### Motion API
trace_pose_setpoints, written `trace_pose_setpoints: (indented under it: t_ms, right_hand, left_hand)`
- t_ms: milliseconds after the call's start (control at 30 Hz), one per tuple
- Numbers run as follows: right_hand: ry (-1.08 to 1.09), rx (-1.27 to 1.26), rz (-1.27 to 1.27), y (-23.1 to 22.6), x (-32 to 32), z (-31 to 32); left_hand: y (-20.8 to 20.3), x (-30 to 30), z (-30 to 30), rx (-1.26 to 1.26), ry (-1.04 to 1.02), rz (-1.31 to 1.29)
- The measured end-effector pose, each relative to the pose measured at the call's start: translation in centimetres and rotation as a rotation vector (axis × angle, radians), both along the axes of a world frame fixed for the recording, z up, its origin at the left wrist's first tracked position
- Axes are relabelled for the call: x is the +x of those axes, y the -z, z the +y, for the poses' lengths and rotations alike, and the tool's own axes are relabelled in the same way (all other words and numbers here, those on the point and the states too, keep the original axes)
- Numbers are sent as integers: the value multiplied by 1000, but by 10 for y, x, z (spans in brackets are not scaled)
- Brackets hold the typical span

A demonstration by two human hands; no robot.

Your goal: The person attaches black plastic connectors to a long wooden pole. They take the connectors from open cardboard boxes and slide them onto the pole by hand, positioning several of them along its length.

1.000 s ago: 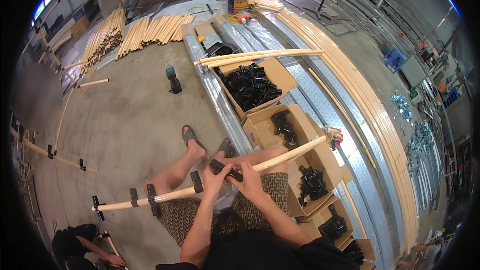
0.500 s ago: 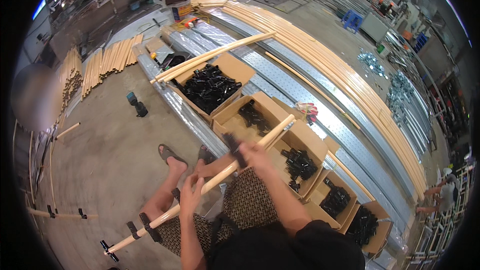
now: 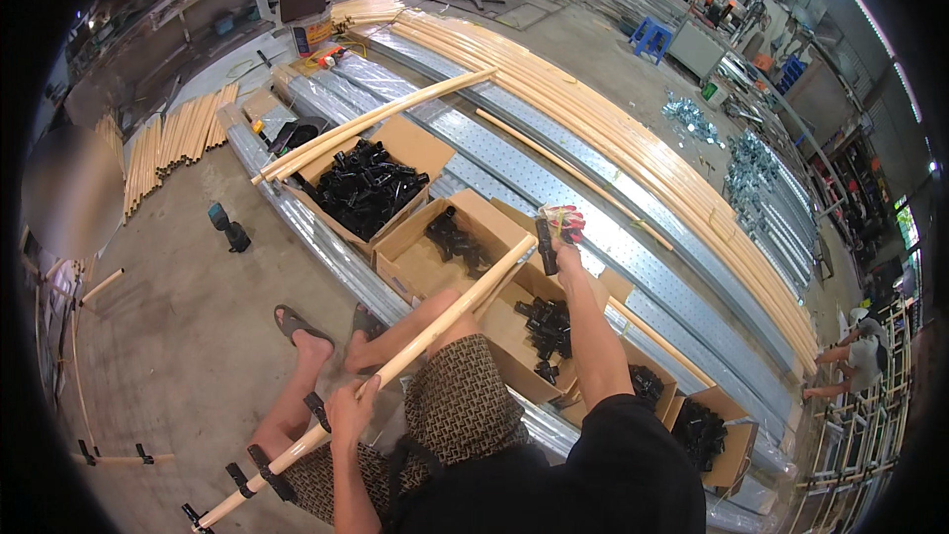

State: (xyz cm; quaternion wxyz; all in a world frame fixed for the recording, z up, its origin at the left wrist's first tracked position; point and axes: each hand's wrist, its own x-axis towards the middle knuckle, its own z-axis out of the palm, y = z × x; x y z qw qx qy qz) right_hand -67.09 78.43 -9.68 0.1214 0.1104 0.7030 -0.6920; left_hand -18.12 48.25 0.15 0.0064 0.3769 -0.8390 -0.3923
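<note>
A long pale wooden pole (image 3: 445, 321) lies slanted across my lap, with several black clips near its lower end (image 3: 259, 458). My left hand (image 3: 348, 413) is closed around the pole just above those clips. My right hand (image 3: 563, 252) is stretched out over the cardboard boxes, past the pole's upper end, and holds a black tool handle (image 3: 546, 243) beside something red (image 3: 563, 221). An open cardboard box (image 3: 491, 321) with black plastic parts (image 3: 547, 328) sits right under my right forearm.
More cardboard boxes of black parts (image 3: 368, 186) stand along grey perforated metal sheets (image 3: 514, 163). Long wooden poles (image 3: 633, 138) lie beyond, and shorter sticks (image 3: 178, 133) at the far left. A cordless drill (image 3: 228, 227) lies on the concrete. A person (image 3: 860, 356) stands at the right.
My right hand has left the pole and reached out to its upper end, now holding a black tool handle. My left hand slid down toward the clips. The view swung right.
</note>
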Motion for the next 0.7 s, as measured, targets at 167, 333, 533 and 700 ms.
trace_pose_setpoints:
  t_ms: [167, 333, 533, 700]
  right_hand:
    - [-29, -153, -108, -30, 33, -45]
    - [-80, -298, -167, -34, 26, -42]
    - [-326, 143, 165, -43, 9, -36]
    - [-475, 397, 493, -50, 21, -32]
  left_hand:
    - [-12, 5, -2, 21, -11, -51]
    - [-15, 1, -1, 26, -4, -46]
    - [-7, 4, 0, 27, -37, -35]
    - [-11, -1, 1, 12, -25, -63]
